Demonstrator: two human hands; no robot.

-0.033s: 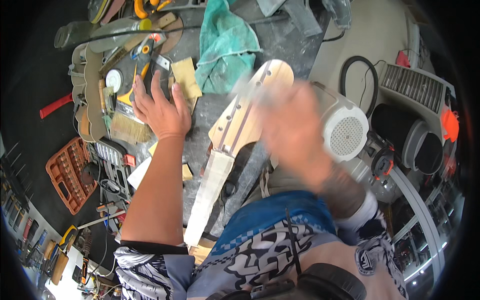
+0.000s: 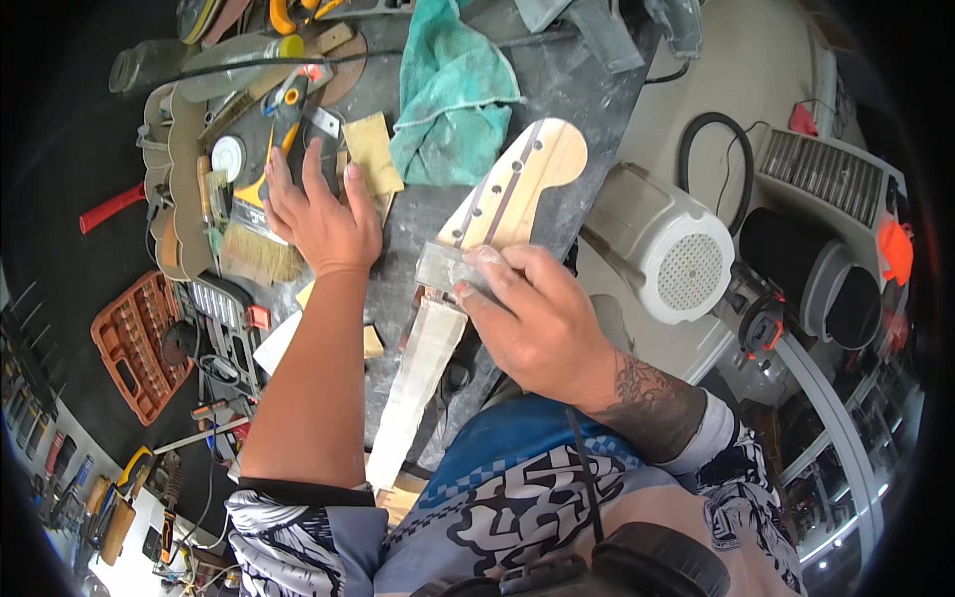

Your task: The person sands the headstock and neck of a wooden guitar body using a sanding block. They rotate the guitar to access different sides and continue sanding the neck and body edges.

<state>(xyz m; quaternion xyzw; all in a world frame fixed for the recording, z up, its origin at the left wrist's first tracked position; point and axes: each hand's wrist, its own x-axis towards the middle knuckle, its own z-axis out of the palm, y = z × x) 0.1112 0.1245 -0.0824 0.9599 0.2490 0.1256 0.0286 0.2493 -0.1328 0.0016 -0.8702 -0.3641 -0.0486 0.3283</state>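
Observation:
A pale wooden guitar neck (image 2: 549,164) with dark stripes and a row of peg holes in its headstock lies on the grey bench. Whitish tape (image 2: 413,368) covers the length of the neck below the headstock. My right hand (image 2: 537,313) grips a flat grey sanding block (image 2: 448,267) between thumb and fingers, laid across the base of the headstock. To the left, my left hand (image 2: 323,219) is open with its fingers spread, holding nothing. It is close to a wide paintbrush (image 2: 261,254) and a yellowish sheet of sandpaper (image 2: 371,154).
A green cloth (image 2: 456,99) lies beyond the headstock. Clear bottles (image 2: 234,68) and hand tools crowd the far left. An orange socket case (image 2: 139,348) sits at left. On the right, past the bench edge, stands a white machine with a perforated round end (image 2: 686,269).
My right hand, blurred before over the upper headstock, has come down toward me to the headstock's base with the sanding block. My left hand has hardly moved.

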